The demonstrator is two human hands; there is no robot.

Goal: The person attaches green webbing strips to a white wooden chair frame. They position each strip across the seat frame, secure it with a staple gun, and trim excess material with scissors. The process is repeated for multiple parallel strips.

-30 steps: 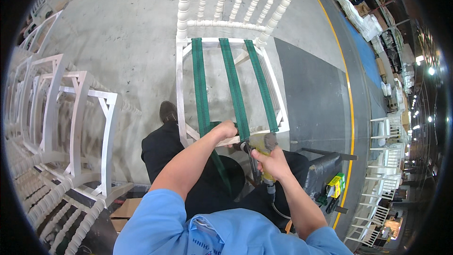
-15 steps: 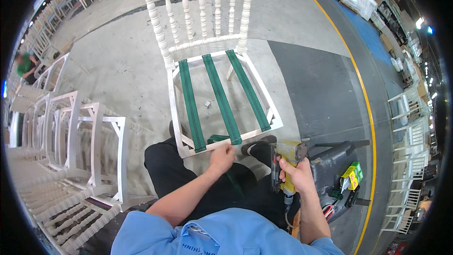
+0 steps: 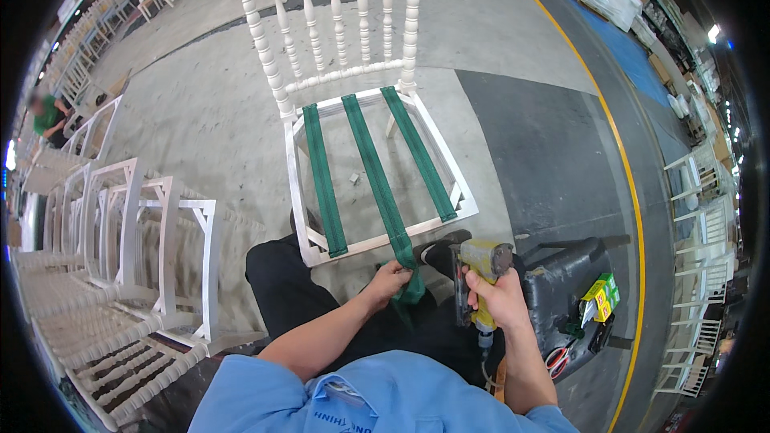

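A white wooden chair (image 3: 461,172) with turned spindles stands in front of me. Three green webbing straps (image 3: 375,164) run across its open seat frame, front to back. The middle strap's loose length (image 3: 409,281) comes over the front rail and hangs down over my lap. Just below that rail, my left hand (image 3: 388,281) is closed on this loose webbing. To the right, my right hand (image 3: 497,295) grips a yellow air staple gun (image 3: 486,256) by its handle, a hose fitting at its lower end. The gun is apart from the chair.
On my right, a black padded stool (image 3: 553,293) carries a yellow-green box (image 3: 600,298) and red-handled scissors (image 3: 559,361). White chair frames (image 3: 152,248) crowd the left side. Farther left, a person in green (image 3: 50,116) sits. More white chairs (image 3: 694,273) line the right, past a yellow floor line (image 3: 630,200).
My left hand has moved slightly down from the front rail. The loose webbing now shows in front of the rail, pulled forward. The staple gun stays nearly where it was.
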